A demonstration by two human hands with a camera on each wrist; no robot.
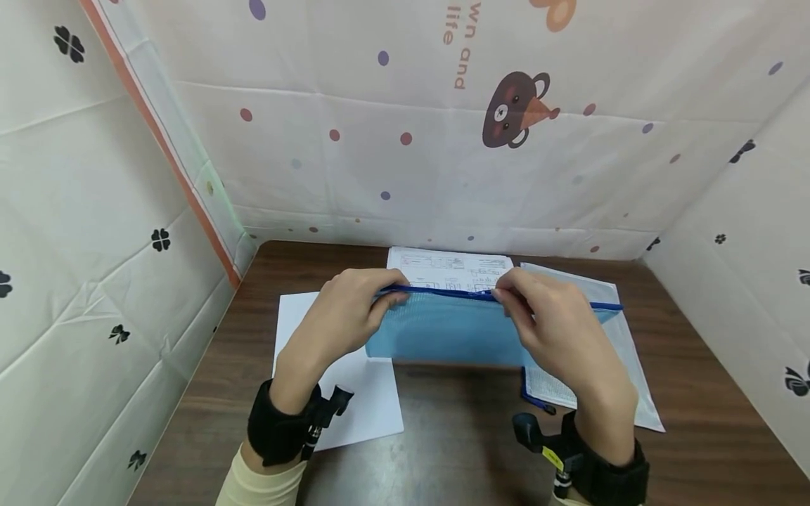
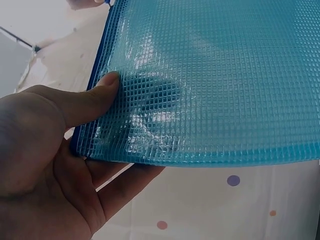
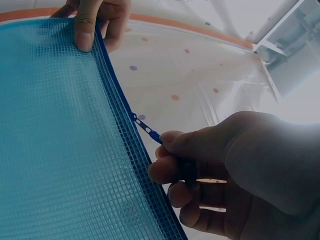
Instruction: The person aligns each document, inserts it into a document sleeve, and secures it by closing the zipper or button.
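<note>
A blue mesh zipper pouch [image 1: 449,334] is held up off the table, its dark blue zipper edge on top. My left hand [image 1: 344,309] grips one corner of it; in the left wrist view the thumb [image 2: 107,85] lies on the mesh, with fingers behind the pouch. At the zipper edge, my right hand [image 1: 560,334] pinches the zipper pull [image 3: 147,129] between thumb and finger. The slider sits partway along the edge in the right wrist view. Whether anything lies inside the pouch is hard to tell.
Printed sheets [image 1: 446,261] lie behind the pouch. Blank white paper [image 1: 363,414] is at the left. On the right, a whitish pouch with a blue zipper [image 1: 550,386] lies by a pale flat sheet or bag [image 1: 633,365]. Patterned cloth walls [image 1: 392,169] surround the wooden table [image 1: 455,436].
</note>
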